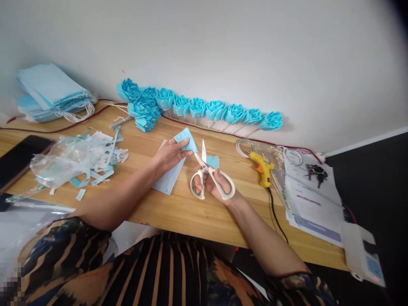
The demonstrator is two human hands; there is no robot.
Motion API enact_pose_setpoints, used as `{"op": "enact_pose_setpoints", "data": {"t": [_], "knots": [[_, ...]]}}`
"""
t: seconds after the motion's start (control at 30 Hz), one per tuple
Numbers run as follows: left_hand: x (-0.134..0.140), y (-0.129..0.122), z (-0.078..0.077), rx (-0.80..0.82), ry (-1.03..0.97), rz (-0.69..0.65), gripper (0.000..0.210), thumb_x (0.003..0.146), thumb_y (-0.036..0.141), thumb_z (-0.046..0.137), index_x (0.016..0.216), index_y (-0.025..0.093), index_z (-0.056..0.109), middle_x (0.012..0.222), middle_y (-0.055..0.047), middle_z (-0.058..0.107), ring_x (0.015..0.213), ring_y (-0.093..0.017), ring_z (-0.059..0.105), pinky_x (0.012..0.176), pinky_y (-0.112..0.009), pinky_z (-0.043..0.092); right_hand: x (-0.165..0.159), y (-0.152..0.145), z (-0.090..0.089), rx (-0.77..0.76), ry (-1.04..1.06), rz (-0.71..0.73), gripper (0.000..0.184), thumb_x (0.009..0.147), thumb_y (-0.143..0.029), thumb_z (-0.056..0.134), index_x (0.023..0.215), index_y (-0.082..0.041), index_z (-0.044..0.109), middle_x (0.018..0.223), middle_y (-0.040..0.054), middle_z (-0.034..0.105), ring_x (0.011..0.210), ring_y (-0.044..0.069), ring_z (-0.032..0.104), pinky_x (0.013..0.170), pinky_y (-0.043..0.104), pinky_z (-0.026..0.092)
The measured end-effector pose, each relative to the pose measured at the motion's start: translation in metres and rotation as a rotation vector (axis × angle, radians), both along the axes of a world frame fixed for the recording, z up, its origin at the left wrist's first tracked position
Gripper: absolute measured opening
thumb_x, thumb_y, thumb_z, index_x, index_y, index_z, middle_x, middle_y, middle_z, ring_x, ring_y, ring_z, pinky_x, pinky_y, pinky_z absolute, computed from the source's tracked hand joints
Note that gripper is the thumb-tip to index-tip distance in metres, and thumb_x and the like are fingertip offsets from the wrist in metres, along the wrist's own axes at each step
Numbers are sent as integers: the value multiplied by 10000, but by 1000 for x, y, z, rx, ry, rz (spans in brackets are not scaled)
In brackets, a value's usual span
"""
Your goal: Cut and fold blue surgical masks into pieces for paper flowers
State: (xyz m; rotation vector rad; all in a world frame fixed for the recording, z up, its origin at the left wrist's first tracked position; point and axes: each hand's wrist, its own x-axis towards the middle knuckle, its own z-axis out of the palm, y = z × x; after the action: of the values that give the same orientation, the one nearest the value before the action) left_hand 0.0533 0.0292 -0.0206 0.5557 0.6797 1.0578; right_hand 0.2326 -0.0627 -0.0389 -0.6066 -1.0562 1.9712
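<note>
My left hand (174, 152) pinches a folded piece of light blue fabric (185, 138) between thumb and fingers. In my right hand (219, 185) is a pair of scissors (225, 192) with off-white handles, thumb and fingers through the loops. The blades are spread, one of them close to the lower corner of the fabric. Beyond the right hand lies another small blue piece (213, 161) on the wooden table (156, 216). Under my left hand rests a pale blue rectangular sheet or stack (170, 180), partly covered by the hand.
Blue fabric flowers (216, 110) on sticks line the wall. A yellow glue gun (264, 168), tape roll (246, 147), papers (310, 195) and keys (316, 172) are at right. Scraps and a plastic bag (60, 161), a phone (21, 159) and stacked blue masks (52, 91) are at left.
</note>
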Motion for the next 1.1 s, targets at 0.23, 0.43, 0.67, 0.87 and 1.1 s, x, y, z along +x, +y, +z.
{"op": "enact_pose_setpoints", "data": {"t": [0.23,0.43,0.67,0.87,1.1], "knots": [[8,-10,-5,24,10,-84,49,854,107,684,814,85,668,717,-47,710,606,-127,687,560,-202,588,-1,1,-1,-15,-16,-54,520,830,-626,637,1127,-206,564,810,21,658,715,157,628,716,348,541],[6,-7,-2,-45,1,7,112,863,42,638,768,97,657,673,-8,689,572,-94,654,560,-186,573,-1,2,1,-21,-6,-85,546,823,-661,619,1112,-201,564,726,1,635,621,149,606,569,281,491],[5,-7,2,-52,9,2,123,860,30,635,757,97,641,692,-12,699,581,-102,667,563,-193,584,-3,0,3,-45,-9,-133,577,798,-684,632,1100,-195,581,679,-15,614,536,128,546,469,257,439],[4,-5,2,-37,-13,4,141,877,24,606,767,102,645,669,-1,687,569,-95,663,562,-188,593,-4,-2,6,-120,1,-159,596,764,-692,665,1078,-190,599,648,-34,586,483,90,477,422,223,385],[4,-5,3,-43,2,1,109,856,42,649,769,108,649,693,-6,697,578,-96,668,561,-176,587,-4,-4,8,-147,-27,-190,581,759,-673,685,1064,-183,621,609,-47,549,441,68,432,357,187,317]]}}
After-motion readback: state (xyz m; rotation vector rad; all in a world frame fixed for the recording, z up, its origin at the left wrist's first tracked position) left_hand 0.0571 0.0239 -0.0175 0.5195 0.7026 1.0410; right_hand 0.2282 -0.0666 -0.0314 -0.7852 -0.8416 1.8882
